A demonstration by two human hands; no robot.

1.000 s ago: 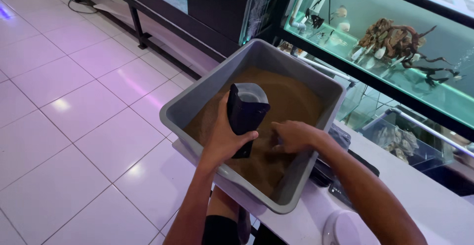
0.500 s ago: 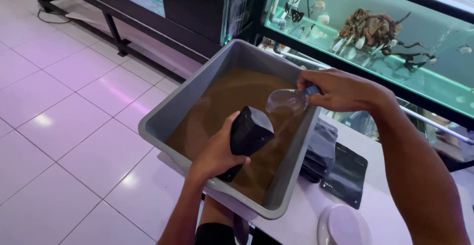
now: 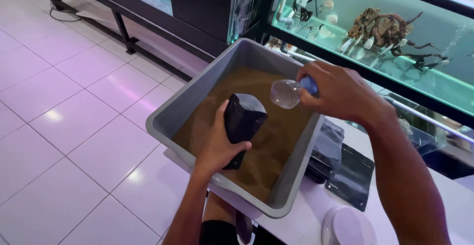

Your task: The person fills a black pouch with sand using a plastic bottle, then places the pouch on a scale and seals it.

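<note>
Left hand (image 3: pixel 217 148) grips an upright black pouch (image 3: pixel 242 126) over the grey tub (image 3: pixel 291 185) of brown granules (image 3: pixel 266 151). Right hand (image 3: pixel 340 94) clasps a small clear bottle (image 3: pixel 285 93) above the pouch's far right; bottle looks empty, pouch fill hidden.

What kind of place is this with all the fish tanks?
Probably an aquarium shop or fish room. A lit fish tank holds driftwood. A grey tub is full of brown sand. The left hand holds a black pouch; the right hand holds a clear scoop.
</note>
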